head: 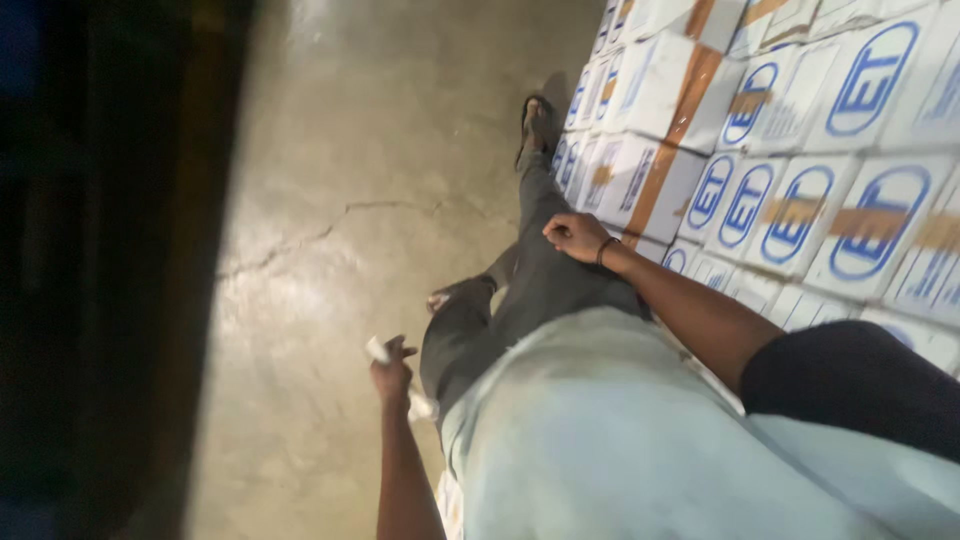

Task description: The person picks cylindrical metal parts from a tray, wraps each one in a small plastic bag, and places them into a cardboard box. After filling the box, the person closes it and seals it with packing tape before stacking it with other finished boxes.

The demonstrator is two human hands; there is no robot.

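Two hands showed in the head view. The left hand (392, 378) had its fingers (404, 352) curled around a small white object (378, 349), whose end stuck out above the fist; what it was could not be told through the blur. Another pale bit showed just below that hand, near the trouser leg. The right hand (577, 236) held nothing: its fingers were loosely bent and lay against the thigh of the dark grey trousers (535, 285), with a dark band (604, 250) around the wrist. Above that wrist the forearm was bare, up to a dark sleeve (850, 385). A pale shirt (600, 430) filled the lower middle of the view. One leg was stretched forward, its foot in a dark sandal (537, 120); the other foot (452, 296) was close beneath the body. Both were over a worn concrete floor (340, 150) with a crack (330, 225) running across it. To the right, beside the forward leg, stood stacked white cartons (800, 130) with blue oval markings and brown tape. On the left the view was dark.
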